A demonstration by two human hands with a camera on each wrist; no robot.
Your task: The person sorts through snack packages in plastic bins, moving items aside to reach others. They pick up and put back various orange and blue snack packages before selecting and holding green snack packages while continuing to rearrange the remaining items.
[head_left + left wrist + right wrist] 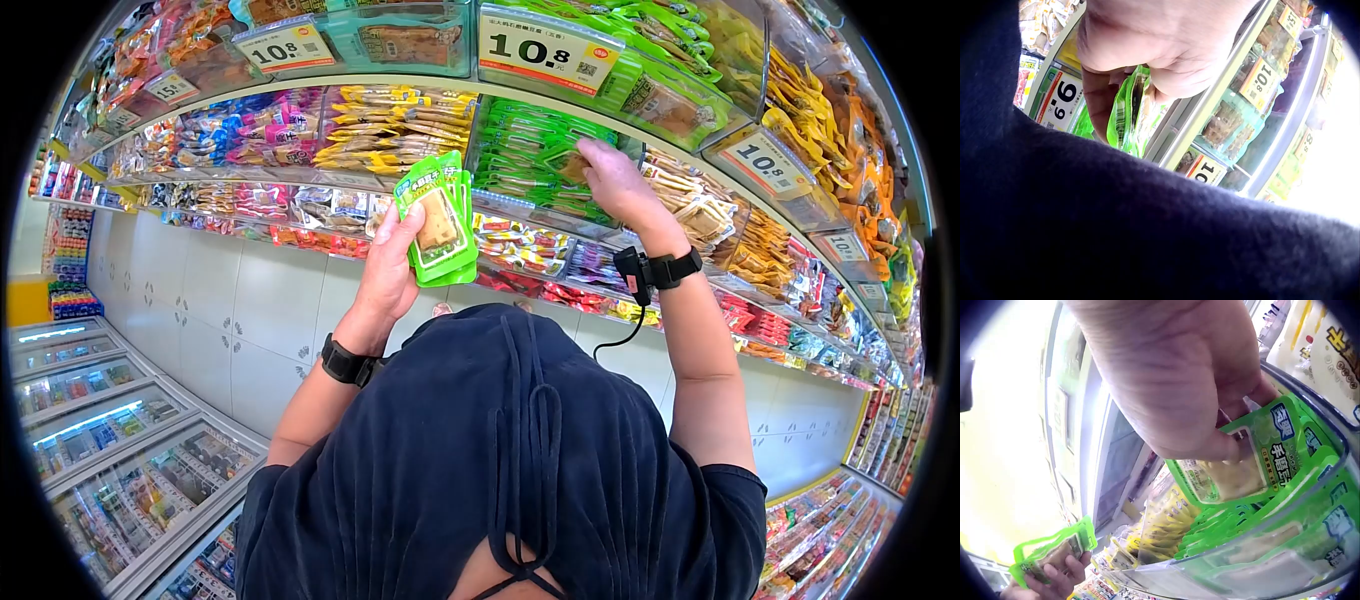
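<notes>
My left hand (392, 270) grips a small stack of green snack packets (440, 225) upright, thumb across the front one, whose clear window shows a tan piece inside. In the left wrist view the packets (1124, 115) are seen edge-on between fingers and thumb. Over at the shelf, my right hand (622, 188) is inside a clear bin (1260, 575) of similar green packets. Its thumb lies on the face of one green packet (1282, 447) and its fingers go behind that packet's upper edge, pinching it. More green packets (1219, 531) lie stacked beneath.
Yellow packets (395, 130) fill the bin left of the green ones; pale packets (700, 200) sit to the right. An upper shelf with price tags (550, 50) overhangs the bins. Glass-topped freezers (150, 480) line the lower left, across the tiled floor (270, 310).
</notes>
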